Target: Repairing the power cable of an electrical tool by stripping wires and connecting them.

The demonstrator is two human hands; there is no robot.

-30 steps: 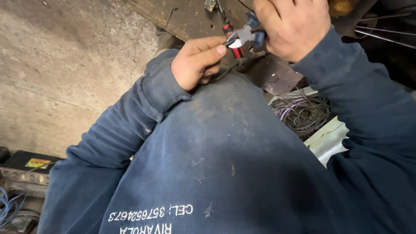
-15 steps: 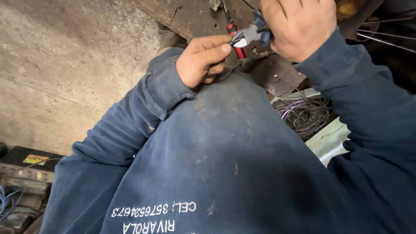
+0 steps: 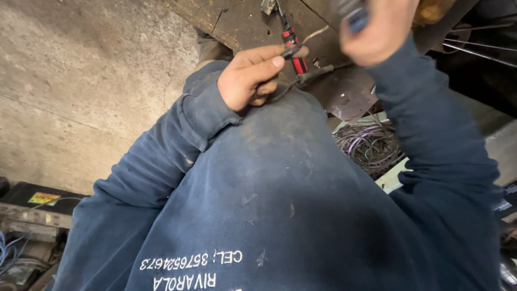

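Observation:
My left hand (image 3: 249, 82) pinches the end of a thin black wire (image 3: 293, 86) between thumb and forefinger, close under a rusty metal plate (image 3: 242, 21). A red and black tool handle (image 3: 293, 51) hangs from the plate just behind my fingertips. At the top edge, my right hand (image 3: 377, 29) is blurred. It grips blue-handled pliers (image 3: 353, 15), held apart from the wire. My dark blue sweatshirt (image 3: 280, 210) fills the lower frame.
A tangle of purple and grey wires (image 3: 371, 145) lies right of my chest, by a pale panel (image 3: 396, 175). Rough concrete (image 3: 81, 81) fills the left. A black box (image 3: 32, 196) and blue wires (image 3: 8, 250) sit lower left. Thin metal rods (image 3: 479, 48) cross the top right.
My right hand has pulled the pliers up and to the right, off the wire end. My left hand keeps its pinch on the wire and has barely moved.

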